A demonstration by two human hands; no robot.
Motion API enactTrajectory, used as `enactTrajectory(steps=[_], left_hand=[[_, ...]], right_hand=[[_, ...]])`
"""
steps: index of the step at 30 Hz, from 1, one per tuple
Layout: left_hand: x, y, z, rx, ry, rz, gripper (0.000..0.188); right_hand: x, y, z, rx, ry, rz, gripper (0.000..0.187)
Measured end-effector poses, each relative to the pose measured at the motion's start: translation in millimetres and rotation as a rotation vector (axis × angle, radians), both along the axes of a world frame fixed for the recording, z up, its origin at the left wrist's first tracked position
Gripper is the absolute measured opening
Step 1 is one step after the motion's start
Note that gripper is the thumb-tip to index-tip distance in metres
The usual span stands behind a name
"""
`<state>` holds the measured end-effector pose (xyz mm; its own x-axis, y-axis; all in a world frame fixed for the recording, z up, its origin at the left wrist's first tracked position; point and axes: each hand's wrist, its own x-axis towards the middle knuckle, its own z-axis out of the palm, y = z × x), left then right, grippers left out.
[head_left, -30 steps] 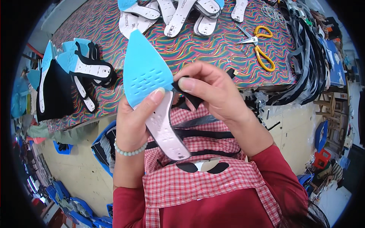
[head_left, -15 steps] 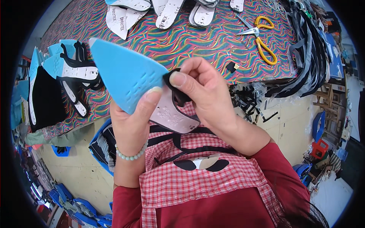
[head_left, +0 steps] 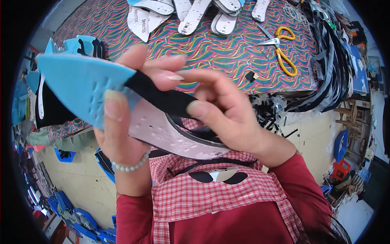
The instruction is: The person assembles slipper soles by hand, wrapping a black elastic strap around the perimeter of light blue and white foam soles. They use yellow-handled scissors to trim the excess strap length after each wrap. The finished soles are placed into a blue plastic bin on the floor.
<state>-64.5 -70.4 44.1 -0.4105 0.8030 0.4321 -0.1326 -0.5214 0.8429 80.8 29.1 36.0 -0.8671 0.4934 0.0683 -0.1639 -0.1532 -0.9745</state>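
A shoe insole with a pointed blue toe piece (head_left: 71,79) and a pale pinkish-white body (head_left: 162,132) is held in front of my chest, toe to the left. My left hand (head_left: 111,134) grips it, thumb on the blue part and fingers behind the far edge. From that blue part a black fabric strip (head_left: 166,97) runs along the insole's far side. Thumb and fingers of my right hand (head_left: 235,116) are closed on the strip's right portion, near the narrow end. Part of the insole is hidden behind my right fingers.
Yellow-handled scissors (head_left: 277,41) and a small black scrap (head_left: 250,76) lie on the patterned tablecloth (head_left: 227,57). White insoles (head_left: 195,18) are piled at the back. Black strips (head_left: 343,61) hang at the right. More blue-toed insoles (head_left: 73,44) sit at the left.
The insole has tilted and shifted left, its toe now pointing more leftward. My right hand has moved right and down, and more of the black strip shows stretched between my hands.
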Motion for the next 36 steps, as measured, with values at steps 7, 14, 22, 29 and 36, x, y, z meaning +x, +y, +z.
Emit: enactTrajectory(steps=[7,14,22,29,36], left_hand=[[13.2,-2.3,7.7,-0.136,-0.034,0.171,0.052],[16.5,4.3,9.8,-0.275,0.037,0.236,0.046],[10.3,32.1,-12.3,-0.493,-0.107,0.19,0.039],[33.3,22.7,-34.9,-0.46,-0.257,0.096,0.03],[34.5,28.2,-38.0,-0.42,-0.457,0.069,0.031]], right_hand=[[3.6,-0.5,-23.2,0.309,0.092,-0.038,0.014],[8.9,4.7,-20.9,-0.113,-0.072,0.1,0.013],[7.2,8.8,-27.3,0.538,-0.178,-0.207,0.015],[3.9,8.4,-40.6,0.855,-0.129,-0.338,0.02],[-17.0,49.8,-21.0,0.705,0.016,-0.318,0.021]])
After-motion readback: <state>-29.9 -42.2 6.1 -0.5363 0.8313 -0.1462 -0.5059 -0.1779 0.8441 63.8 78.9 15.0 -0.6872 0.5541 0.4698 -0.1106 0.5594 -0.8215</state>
